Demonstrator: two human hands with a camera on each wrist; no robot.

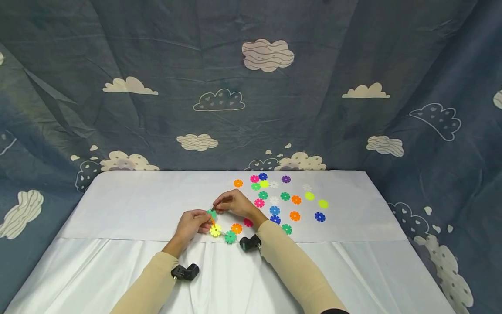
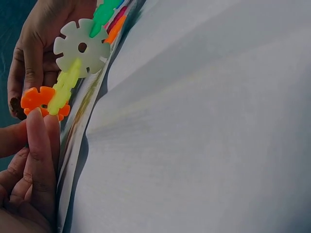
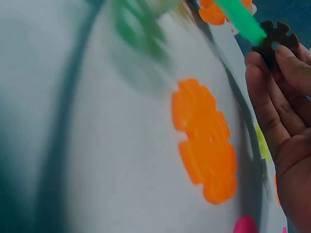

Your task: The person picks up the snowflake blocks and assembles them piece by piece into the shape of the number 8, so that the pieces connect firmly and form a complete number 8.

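Brown disc (image 3: 285,38): edge meeting green disc (image 3: 243,25) of linked chain (image 1: 215,228), near worktop (image 1: 149,205). Your right grip (image 1: 235,202) pinches disc; left grip (image 1: 192,224) pinches chain. Likely light, stiff, slick; take by rim, clear of slots.

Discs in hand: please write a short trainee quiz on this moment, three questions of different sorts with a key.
1. Multiple choice: what colour is the disc pinched by the right hand? A) pink B) brown C) blue
2. True or false: in the left wrist view, the yellow disc joins the orange disc to the white disc.
3. Fill in: in the head view, the purple disc lies to the ____ of the right hand.

Key: 1. B; 2. True; 3. right
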